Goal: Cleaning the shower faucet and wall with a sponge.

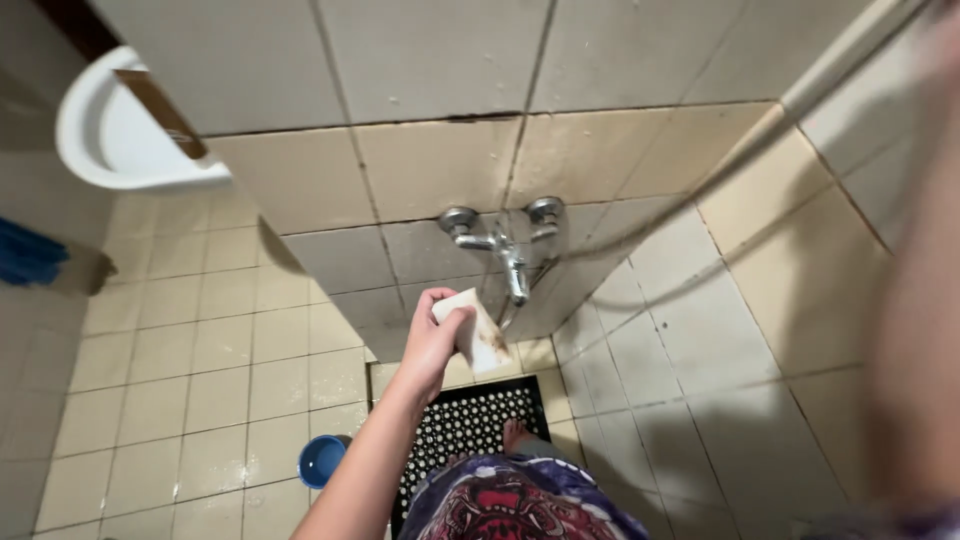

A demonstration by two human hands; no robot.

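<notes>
Sponge block (473,330), white and rectangular with a brownish dirty patch on its lower right corner, is pinched in the left hand (432,340), fingers wrapped over its left end and thumb underneath. It's held up in the air right next to the chrome wall faucet (506,243), just left of and below the spout, not clearly touching it. The left arm comes up from the bottom middle of the view.

The right hand I can't really make out. There's a big blurry arm (915,330) filling the right edge, way too close to the camera, so whether that hand is spread or gripping anything, can't tell. A pale hose or pipe (850,55) runs diagonally across the top right corner near it.

The faucet has two round mounts on the tiled wall (420,170), and the tiles around it look stained and brownish, with dark grout lines. Below the hand there's a black rubber mat with holes (470,420) on the tiled floor (200,380), and a bare foot (515,435) stands on it. A patterned purple and red garment (510,500) shows at the bottom. A small blue bowl (322,460) sits on the floor left of the mat. Far left up top is a white washbasin (110,140), with something blue (30,255) below it.
</notes>
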